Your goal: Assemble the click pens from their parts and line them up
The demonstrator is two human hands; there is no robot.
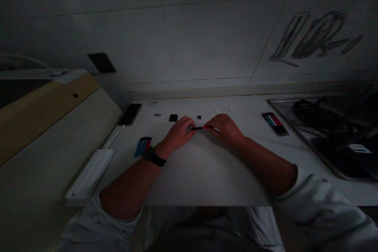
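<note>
Black-and-red pen (197,128) just below frame centre; long axis left-right, nearly level, red end rightward. Left hand (179,134) and right hand (226,129) pinch opposite ends, fingers closed; forearms (128,187) converge from lower corners.

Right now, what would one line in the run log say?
left hand: holding pen piece | right hand: holding its red part | phone: on table, left side

This dim room looks to me like a kitchen: a pale tiled wall (212,39) with dark line drawings (319,33) backs a long white countertop (206,177), and a metal-rimmed dark panel (326,156) sits toward the right.
</note>
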